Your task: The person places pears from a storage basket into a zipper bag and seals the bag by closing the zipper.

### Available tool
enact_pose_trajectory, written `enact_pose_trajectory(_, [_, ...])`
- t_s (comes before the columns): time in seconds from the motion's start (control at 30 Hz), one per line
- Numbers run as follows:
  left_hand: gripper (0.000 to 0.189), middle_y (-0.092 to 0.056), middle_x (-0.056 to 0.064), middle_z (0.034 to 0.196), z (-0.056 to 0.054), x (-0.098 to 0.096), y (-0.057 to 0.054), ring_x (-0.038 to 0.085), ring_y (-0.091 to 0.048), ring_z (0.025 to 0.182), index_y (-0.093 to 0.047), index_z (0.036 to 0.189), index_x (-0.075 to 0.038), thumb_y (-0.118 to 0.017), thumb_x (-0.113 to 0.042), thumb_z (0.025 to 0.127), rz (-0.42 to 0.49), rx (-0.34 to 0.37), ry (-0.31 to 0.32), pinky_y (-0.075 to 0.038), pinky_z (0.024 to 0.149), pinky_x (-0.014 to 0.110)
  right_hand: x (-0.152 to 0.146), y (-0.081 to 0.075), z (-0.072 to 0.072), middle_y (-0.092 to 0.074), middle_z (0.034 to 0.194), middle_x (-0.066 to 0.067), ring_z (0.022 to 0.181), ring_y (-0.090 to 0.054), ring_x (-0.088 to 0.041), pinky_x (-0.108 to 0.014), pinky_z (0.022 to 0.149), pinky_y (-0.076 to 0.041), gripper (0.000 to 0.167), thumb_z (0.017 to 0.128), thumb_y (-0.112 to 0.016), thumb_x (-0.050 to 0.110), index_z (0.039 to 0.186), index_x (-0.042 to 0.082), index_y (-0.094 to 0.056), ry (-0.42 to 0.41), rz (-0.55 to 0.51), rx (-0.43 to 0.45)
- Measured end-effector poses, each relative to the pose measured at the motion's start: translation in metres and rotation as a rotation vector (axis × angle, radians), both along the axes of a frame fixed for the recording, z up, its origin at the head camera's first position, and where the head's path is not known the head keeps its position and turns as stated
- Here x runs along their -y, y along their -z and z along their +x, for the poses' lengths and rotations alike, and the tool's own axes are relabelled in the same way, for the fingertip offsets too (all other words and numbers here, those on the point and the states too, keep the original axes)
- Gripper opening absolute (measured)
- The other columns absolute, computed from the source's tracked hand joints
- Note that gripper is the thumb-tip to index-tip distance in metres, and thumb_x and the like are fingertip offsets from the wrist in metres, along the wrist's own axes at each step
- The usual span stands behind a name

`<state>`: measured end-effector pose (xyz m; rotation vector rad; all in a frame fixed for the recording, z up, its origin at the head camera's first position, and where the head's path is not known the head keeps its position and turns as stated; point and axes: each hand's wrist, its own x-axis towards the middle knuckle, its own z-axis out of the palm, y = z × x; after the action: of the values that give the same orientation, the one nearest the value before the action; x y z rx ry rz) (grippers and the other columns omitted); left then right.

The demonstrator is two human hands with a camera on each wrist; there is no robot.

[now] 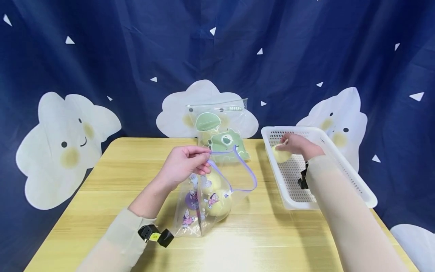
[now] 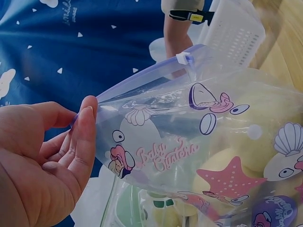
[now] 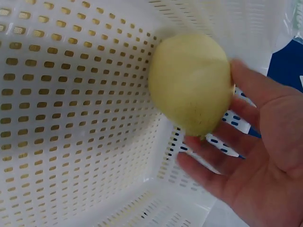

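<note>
In the head view my left hand (image 1: 183, 164) pinches the purple zip edge of a clear zip bag (image 1: 189, 222), between thumb and fingers. The bag's mouth gapes toward the right. It is printed with pink and purple cartoons, and pale yellow pears (image 1: 220, 204) lie inside. My right hand (image 1: 298, 145) reaches into a white basket (image 1: 278, 177) and grips a pale yellow pear (image 3: 189, 80) at its left end. The right wrist view shows the thumb against one side of this pear and fingers curled beneath it.
A second clear bag (image 1: 227, 140) with a green dinosaur print stands behind the first, holding something pale yellow. The perforated basket has raised walls and sits at the right of the wooden table (image 1: 112, 177). A dark blue curtain (image 1: 136, 45) with clouds hangs behind.
</note>
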<state>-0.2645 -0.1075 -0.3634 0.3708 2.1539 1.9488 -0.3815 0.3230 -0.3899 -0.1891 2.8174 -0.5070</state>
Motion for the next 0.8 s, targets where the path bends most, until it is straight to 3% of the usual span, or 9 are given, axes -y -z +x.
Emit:
enact_pose_trajectory(0.1, [0.031,-0.082,0.009,0.091,0.000,0.000,0.000,0.010,-0.078,0.073,-0.072,0.132,0.010,-0.069,-0.007,0.106,-0.001,-0.002,0.000,-0.070,0.072,0.026,0.000,-0.003,0.005,-0.059,0.149,-0.030,0.116,-0.069,-0.039,-0.050,0.102,-0.061,0.073,0.106,-0.072,0.040,0.160,-0.001,-0.045,0.031,-0.037,0.162])
enact_pose_trajectory(0.17, [0.031,-0.082,0.009,0.090,0.001,0.000,0.000,0.010,-0.078,0.073,-0.072,0.132,0.010,-0.069,-0.007,0.106,0.000,-0.002,0.000,-0.070,0.071,0.026,-0.001,-0.004,0.007,-0.051,0.158,-0.032,0.116,-0.072,-0.038,-0.051,0.104,-0.062,0.081,0.107,-0.072,0.043,0.167,0.003,-0.035,0.037,-0.049,0.251])
enact_pose_trajectory(0.23, [0.031,-0.082,0.009,0.090,0.001,0.000,0.000,0.010,-0.078,0.073,-0.072,0.132,0.010,-0.069,-0.007,0.106,0.005,-0.001,0.003,-0.070,0.071,0.026,-0.002,-0.003,0.011,-0.051,0.160,-0.031,0.112,-0.075,-0.032,-0.049,0.106,-0.061,0.082,0.106,-0.074,0.043,0.167,0.005,-0.036,0.016,-0.040,0.265])
enact_pose_trajectory(0.4, [0.032,-0.082,0.009,0.091,0.001,-0.001,0.001,0.009,-0.078,0.073,-0.071,0.133,0.011,-0.068,-0.006,0.106,0.016,0.005,0.009,-0.070,0.071,0.026,-0.006,-0.002,0.017,-0.066,0.124,-0.022,0.084,-0.071,-0.023,-0.045,0.092,-0.064,0.075,0.102,-0.081,0.034,0.159,0.001,-0.045,-0.039,-0.051,0.193])
enact_pose_trajectory(0.53, [0.032,-0.082,0.010,0.091,0.000,-0.001,0.002,0.010,-0.078,0.073,-0.071,0.133,0.011,-0.069,-0.007,0.106,0.013,0.008,0.004,-0.070,0.072,0.026,-0.014,-0.002,0.020,-0.066,0.098,-0.010,0.076,-0.064,-0.023,-0.038,0.079,-0.063,0.075,0.100,-0.083,0.032,0.157,0.000,-0.048,-0.029,-0.085,0.141])
enact_pose_trajectory(0.63, [0.032,-0.082,0.009,0.091,0.000,-0.001,0.002,0.010,-0.078,0.074,-0.071,0.133,0.011,-0.069,-0.007,0.106,0.010,0.007,0.002,-0.070,0.072,0.026,-0.021,-0.006,0.026,-0.071,0.101,-0.013,0.081,-0.069,-0.026,-0.033,0.075,-0.060,0.077,0.099,-0.084,0.037,0.158,0.002,-0.050,-0.020,-0.089,0.066])
enact_pose_trajectory(0.8, [0.033,-0.080,0.007,0.090,-0.001,-0.002,0.002,0.010,-0.078,0.075,-0.070,0.134,0.011,-0.068,-0.007,0.107,0.010,0.003,0.011,-0.070,0.073,0.026,-0.029,-0.013,0.036,-0.070,0.133,-0.030,0.110,-0.068,-0.039,-0.051,0.098,-0.058,0.079,0.098,-0.083,0.041,0.158,0.002,-0.052,-0.001,-0.084,-0.130])
